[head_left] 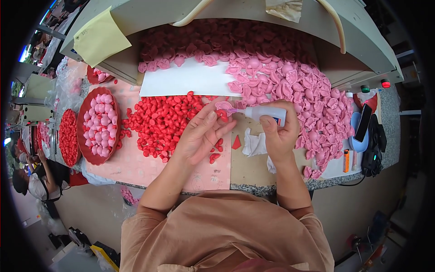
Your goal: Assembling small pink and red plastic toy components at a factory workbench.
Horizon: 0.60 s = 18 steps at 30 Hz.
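My left hand (198,135) is palm up over the work surface, its thumb and fingertips pinching a small pink plastic piece (223,105). A small glossy red piece (222,115) sits at the same fingertips, just below the pink one. My right hand (282,138) wraps around a white squeeze bottle (259,112) held on its side. The bottle's thin nozzle points left and meets or nearly meets the pink piece; I cannot tell whether they touch. A heap of red pieces (163,122) lies left of my left hand, and many pink shells (312,118) are piled beyond and right of my right hand.
At the left stand a red tray (82,143) of pink-and-red pieces and another red tray (69,136) of red pieces. A crumpled white cloth (254,144) lies between my forearms. A grey machine housing (362,50) overhangs the back. Phone (363,123) and orange cutter (346,160) lie right.
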### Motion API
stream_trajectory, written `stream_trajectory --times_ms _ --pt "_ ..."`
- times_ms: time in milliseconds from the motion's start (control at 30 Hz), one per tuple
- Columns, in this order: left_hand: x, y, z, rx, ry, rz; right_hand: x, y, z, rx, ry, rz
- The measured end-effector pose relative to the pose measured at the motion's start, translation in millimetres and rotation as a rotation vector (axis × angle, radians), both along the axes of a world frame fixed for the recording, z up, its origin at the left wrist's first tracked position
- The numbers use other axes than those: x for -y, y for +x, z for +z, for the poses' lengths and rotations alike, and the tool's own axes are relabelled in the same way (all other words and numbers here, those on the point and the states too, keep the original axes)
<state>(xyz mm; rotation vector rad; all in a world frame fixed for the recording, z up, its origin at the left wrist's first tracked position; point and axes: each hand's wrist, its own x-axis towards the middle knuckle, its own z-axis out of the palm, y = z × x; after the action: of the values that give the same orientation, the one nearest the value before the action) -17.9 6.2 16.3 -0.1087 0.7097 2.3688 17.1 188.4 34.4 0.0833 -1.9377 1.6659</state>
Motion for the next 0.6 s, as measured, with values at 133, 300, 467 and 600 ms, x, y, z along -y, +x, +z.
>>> stream_trajectory --times_ms 133,300,467,600 --pt "-3.5 2.4 6.7 0.044 -0.001 -0.015 1.6 0.8 1.2 0.02 -0.035 0.016" --pt "-1.7 3.0 0.5 0.021 0.032 -0.048 2.2 -0.5 0.8 0.019 0.001 0.005" --pt "-1.2 2.8 -0.2 0.019 0.04 -0.039 0.3 -0.3 -0.6 0.011 0.058 0.0" --pt "-2.2 2.2 2.5 0.031 0.029 -0.042 0.6 0.0 -0.1 0.039 0.092 0.036"
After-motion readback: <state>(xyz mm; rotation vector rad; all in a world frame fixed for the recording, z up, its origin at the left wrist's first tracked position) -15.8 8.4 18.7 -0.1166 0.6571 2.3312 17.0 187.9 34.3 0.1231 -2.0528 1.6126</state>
